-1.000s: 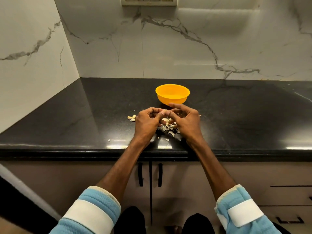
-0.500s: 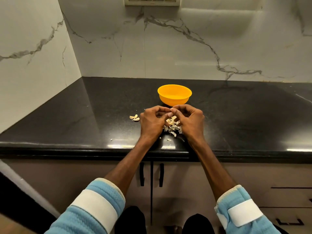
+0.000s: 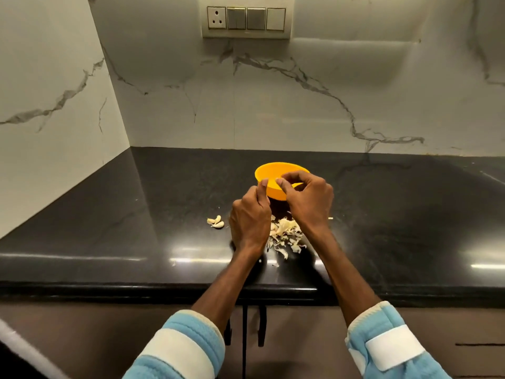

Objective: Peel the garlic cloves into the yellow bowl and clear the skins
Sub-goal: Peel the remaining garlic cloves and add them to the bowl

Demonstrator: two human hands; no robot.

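The yellow bowl (image 3: 266, 173) stands on the black counter (image 3: 164, 214), with its inside hidden by my hands. My right hand (image 3: 310, 199) hovers over the bowl's near rim, thumb and fingertips pinched on a small garlic clove that barely shows. My left hand (image 3: 250, 218) is just left of the bowl, fingers curled and thumb raised near the right fingertips; what it holds is hidden. A heap of garlic skins (image 3: 285, 233) lies on the counter under my wrists. Unpeeled garlic cloves (image 3: 216, 221) lie to the left of my left hand.
Marble walls close off the counter at the back and left. A switch panel (image 3: 246, 19) hangs on the back wall. Cabinet doors with dark handles (image 3: 261, 324) lie below the counter's front edge. Small skin flecks (image 3: 274, 265) lie near that edge.
Both hands rose from the skin heap and moved forward to the bowl's near rim. The fingertips, joined before, have parted slightly. The camera has tilted up.
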